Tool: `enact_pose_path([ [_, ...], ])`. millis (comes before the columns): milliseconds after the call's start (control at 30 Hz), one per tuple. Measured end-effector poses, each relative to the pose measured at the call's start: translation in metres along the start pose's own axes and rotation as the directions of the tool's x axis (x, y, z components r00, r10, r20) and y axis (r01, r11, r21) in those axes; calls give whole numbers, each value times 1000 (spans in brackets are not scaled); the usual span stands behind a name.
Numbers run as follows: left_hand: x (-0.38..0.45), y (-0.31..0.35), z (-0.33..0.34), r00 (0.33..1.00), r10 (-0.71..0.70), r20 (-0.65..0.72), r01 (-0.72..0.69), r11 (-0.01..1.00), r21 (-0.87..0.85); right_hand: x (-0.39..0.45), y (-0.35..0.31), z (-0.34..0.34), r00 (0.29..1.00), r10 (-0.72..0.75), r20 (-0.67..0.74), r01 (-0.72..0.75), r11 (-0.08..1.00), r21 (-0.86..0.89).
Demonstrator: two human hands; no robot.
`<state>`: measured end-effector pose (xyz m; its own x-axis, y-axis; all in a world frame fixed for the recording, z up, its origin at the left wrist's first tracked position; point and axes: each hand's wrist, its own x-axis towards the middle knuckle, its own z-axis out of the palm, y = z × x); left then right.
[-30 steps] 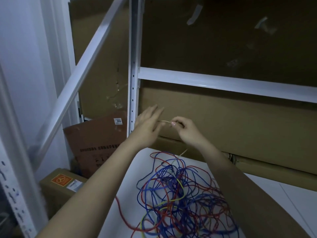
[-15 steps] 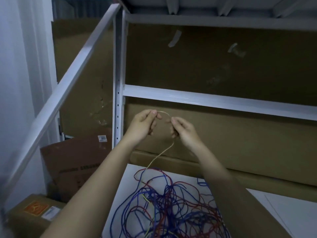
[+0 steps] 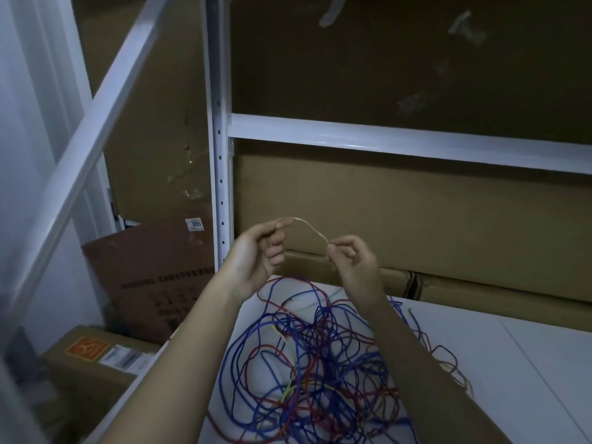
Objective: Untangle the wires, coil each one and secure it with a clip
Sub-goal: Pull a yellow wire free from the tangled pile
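A tangle of blue, red and yellow wires (image 3: 307,363) lies on the white table (image 3: 512,354). Above its far edge I hold a thin yellow wire (image 3: 309,226) raised in an arch between both hands. My left hand (image 3: 256,254) pinches one side of the arch with thumb and forefinger, palm turned toward me. My right hand (image 3: 355,261) pinches the other side, fingers curled. Where the yellow wire runs below my hands is hidden behind them. No clip is in view.
A white metal rack upright (image 3: 219,155) and crossbar (image 3: 400,144) stand behind the table, backed by large cardboard sheets (image 3: 416,219). A brown box (image 3: 150,274) leans at the left, and another box (image 3: 93,357) sits on the floor below.
My hands have moved apart, so the yellow arch is wider. The strand that hung down to the pile half a second ago is no longer visible. The view tilted slightly downward.
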<state>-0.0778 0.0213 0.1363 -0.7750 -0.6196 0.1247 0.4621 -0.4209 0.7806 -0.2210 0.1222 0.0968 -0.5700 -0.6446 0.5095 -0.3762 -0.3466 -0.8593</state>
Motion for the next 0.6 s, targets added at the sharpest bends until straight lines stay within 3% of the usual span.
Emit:
enact_pose_path([
  [100, -7, -11, -11, 1000, 7, 8, -7, 1000, 14, -12, 17, 4, 999, -41, 20, 45, 976, -211],
  [300, -18, -25, -31, 1000, -1, -6, 2, 994, 111, -30, 50, 13, 946, -86, 313, 259, 781, -569],
  [433, -18, -34, -37, 999, 36, -30, -32, 992, 125, -38, 52, 25, 883, -103, 459, 387, 713, -584],
  [600, -14, -45, -47, 978, 155, -140, -120, 965, 231, -51, 49, 31, 854, -87, 512, 396, 748, -533],
])
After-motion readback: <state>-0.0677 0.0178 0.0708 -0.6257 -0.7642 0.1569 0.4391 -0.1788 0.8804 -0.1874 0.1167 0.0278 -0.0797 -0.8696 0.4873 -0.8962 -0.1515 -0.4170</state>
